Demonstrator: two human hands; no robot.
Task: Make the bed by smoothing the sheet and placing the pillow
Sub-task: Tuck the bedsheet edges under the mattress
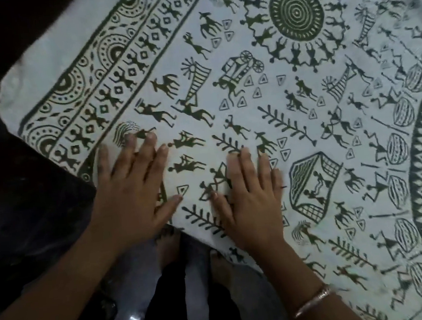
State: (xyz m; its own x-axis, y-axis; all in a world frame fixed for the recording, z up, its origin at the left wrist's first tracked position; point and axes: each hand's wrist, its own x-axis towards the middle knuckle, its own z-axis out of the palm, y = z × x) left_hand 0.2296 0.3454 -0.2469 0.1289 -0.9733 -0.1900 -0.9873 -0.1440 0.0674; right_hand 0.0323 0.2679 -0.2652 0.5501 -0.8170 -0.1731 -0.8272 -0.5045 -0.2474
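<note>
Status: smoothing step in hand; pillow step not begun, as far as the view shows

Left hand [130,193]: released, fingers straight and spread, palm pressed flat on the sheet [238,110]. It grasps nothing.

Right hand [252,199]: likewise released, fingers straight and held closer together, palm flat on the sheet. It lies just beside the left hand, with a narrow strip of printed cloth between the two thumbs. A bangle [311,302] sits on its wrist.

Sheet: spread out ahead of both hands and away to the right of the right hand. It lies flat there, with no marked fold or ridge to be seen. The patterned border runs ahead and to the left of the left hand. The near edge passes under the heels of both hands and drops toward the floor [139,282], where the person's feet [169,244] show below the hands.

Pillow: not in view; its place cannot be told.

Judgement: the visible part appears largely smoothed, though blur prevents a check for fine creases. Outstanding: any part of the sheet beyond the frame, unassessed, and the placing of the pillow
</note>
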